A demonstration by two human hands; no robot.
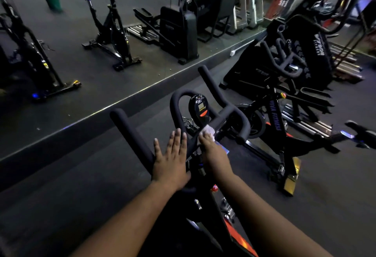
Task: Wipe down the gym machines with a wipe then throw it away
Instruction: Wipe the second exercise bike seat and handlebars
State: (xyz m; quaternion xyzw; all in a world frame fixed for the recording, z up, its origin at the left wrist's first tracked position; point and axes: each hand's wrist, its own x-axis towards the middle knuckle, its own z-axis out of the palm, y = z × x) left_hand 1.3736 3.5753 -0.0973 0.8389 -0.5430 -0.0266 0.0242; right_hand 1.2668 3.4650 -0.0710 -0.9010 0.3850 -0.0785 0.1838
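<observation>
The right hand (211,149) presses a white wipe (209,130) onto the bike's handlebar (223,114), just below the small console (198,108). The left hand (172,155) lies flat, fingers straight, on the bar. A neighbouring bike's frame (275,117) reads "VIVA FITNESS".

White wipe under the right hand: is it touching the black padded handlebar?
Touching. The head view shows the right hand pressing the white wipe onto the black padded handlebar.
</observation>
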